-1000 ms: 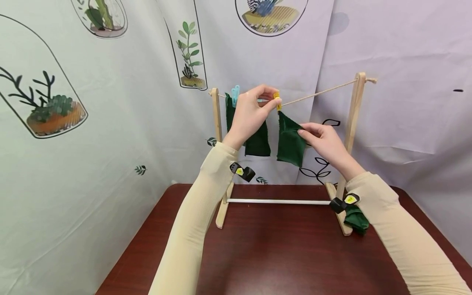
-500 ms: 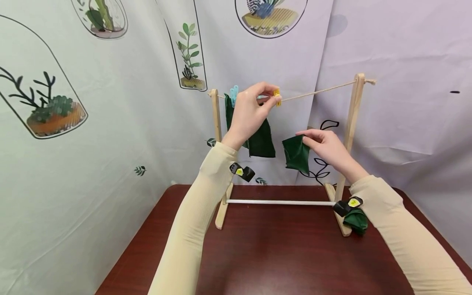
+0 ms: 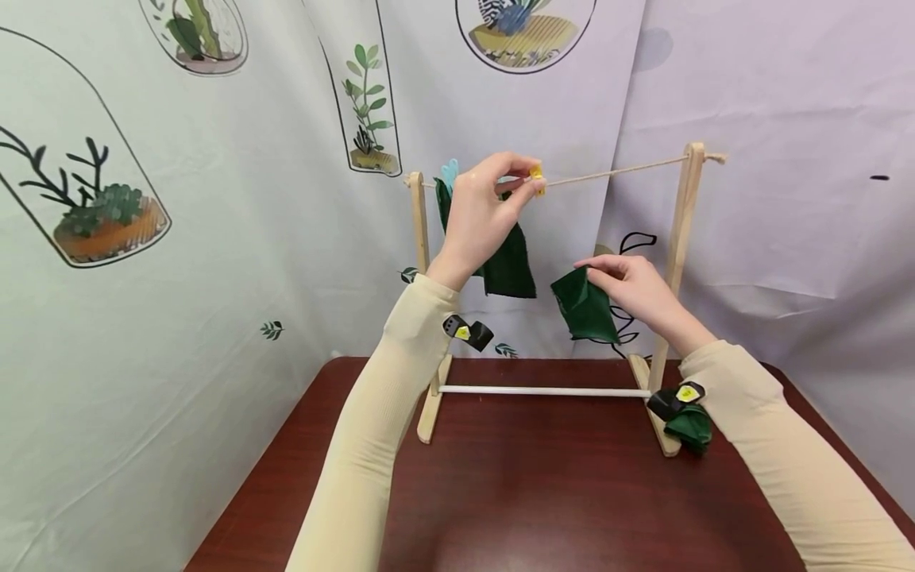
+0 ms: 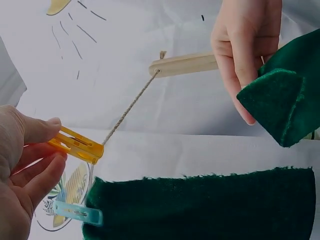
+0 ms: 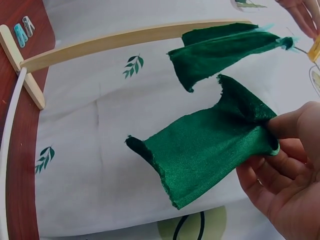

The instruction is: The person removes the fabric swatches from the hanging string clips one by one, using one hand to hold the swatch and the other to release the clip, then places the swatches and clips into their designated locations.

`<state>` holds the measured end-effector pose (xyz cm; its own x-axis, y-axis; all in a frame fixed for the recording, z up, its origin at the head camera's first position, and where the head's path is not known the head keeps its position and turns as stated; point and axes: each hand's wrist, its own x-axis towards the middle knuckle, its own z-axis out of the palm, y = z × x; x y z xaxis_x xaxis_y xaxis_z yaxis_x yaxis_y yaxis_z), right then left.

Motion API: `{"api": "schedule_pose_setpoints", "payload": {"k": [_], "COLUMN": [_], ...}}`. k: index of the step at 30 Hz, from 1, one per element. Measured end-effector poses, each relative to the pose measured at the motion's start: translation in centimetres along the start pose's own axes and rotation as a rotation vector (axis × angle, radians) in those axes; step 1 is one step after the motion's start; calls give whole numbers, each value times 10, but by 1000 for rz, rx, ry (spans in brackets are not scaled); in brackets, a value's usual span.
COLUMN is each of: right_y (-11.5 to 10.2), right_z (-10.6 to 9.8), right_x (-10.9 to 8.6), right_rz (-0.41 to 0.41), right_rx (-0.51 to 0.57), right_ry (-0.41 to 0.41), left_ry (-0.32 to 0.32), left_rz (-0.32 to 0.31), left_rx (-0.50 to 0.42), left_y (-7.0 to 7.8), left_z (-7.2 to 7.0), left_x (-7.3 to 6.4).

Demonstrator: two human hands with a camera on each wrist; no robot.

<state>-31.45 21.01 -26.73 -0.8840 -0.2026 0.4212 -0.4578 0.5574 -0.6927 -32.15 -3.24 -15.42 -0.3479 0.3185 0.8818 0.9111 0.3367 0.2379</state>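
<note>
My left hand (image 3: 482, 206) pinches a yellow clothespin (image 4: 75, 145) by its handle end, with its tip at the rope line (image 4: 131, 107). Lower and to the right, my right hand (image 3: 639, 294) pinches a green cloth (image 3: 584, 306) near its upper edge between thumb and fingers. This cloth hangs apart from the rope, one corner folded over (image 5: 205, 147). Another green cloth (image 4: 200, 205) hangs on the line behind my left hand, held by a light blue clothespin (image 4: 77, 212). Part of that cloth is hidden by my hand in the head view.
A wooden post (image 3: 682, 238) on the right and another post (image 3: 420, 222) on the left carry the rope. A white rod (image 3: 543, 391) joins their feet. Crumpled green cloth (image 3: 690, 429) lies by the right foot. A blue clothespin (image 5: 20, 35) and a grey one (image 5: 28, 26) lie on the table.
The green cloth in my right hand has come away from the yellow clothespin and moved down and right. My left hand, still holding the clothespin, has risen slightly, and the rope with it.
</note>
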Motion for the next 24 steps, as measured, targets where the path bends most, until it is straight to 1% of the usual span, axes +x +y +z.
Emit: {"api": "schedule_pose_setpoints", "payload": {"k": [4,7,11,15,19,24], "right_y": [1,1,3,4,6,11], "right_z": [0,0,0,0,-1,-4], "right_x": [1,1,1,1,-1,-3], "right_rz": [-5,-3,2,7,1,3], "right_rx": [-9,-14,-33,-55,-83,-100], "right_ry": [0,-4,-11,-25,-37,-50], "left_ry": [23,25,-2,-11,-10,-18], "left_rz": [57,60,5,-30,-54,-98], "left_rx": [20,18,21,31,24,1], "left_y": [2,3,1,-4,-10,-20], "left_z": [-1,-2,-4,-6,-9,-14], "left_x": [0,-1,-4,-10,-19,-32]}}
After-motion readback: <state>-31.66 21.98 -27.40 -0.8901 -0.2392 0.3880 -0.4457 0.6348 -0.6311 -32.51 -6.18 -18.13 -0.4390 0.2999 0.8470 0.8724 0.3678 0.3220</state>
